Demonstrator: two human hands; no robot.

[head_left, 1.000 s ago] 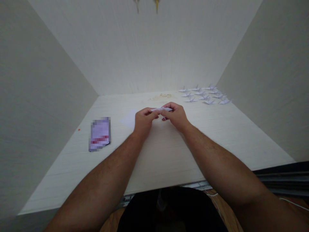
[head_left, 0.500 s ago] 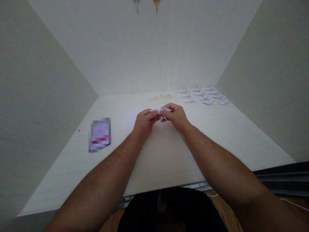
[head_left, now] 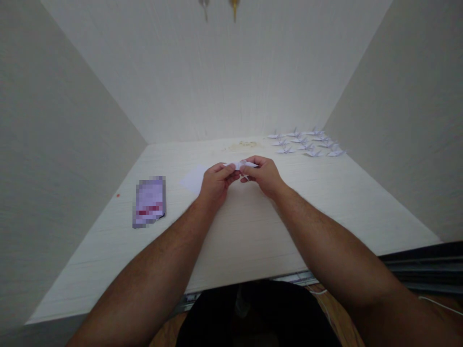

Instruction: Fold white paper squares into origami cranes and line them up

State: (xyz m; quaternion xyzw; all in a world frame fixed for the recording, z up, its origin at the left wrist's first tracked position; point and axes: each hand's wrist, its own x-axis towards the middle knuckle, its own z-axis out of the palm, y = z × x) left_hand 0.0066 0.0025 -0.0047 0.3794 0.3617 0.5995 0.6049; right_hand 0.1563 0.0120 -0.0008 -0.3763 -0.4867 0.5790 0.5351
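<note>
A small folded piece of white paper (head_left: 241, 165) is pinched between both my hands above the middle of the white table (head_left: 325, 202). My left hand (head_left: 216, 182) closes its thumb and fingers on the paper's left end. My right hand (head_left: 265, 174) grips the right end with curled fingers. A flat white sheet of paper (head_left: 193, 179) lies on the table just left of my left hand.
Several folded paper cranes (head_left: 307, 142) stand in rows at the far right corner. A flat packet (head_left: 150, 201) lies on the left side. White walls close the table on three sides. A faint yellowish smear (head_left: 243, 144) marks the far edge.
My fingers have shifted slightly on the paper, drawing the two hands a little closer together. Nothing else has moved.
</note>
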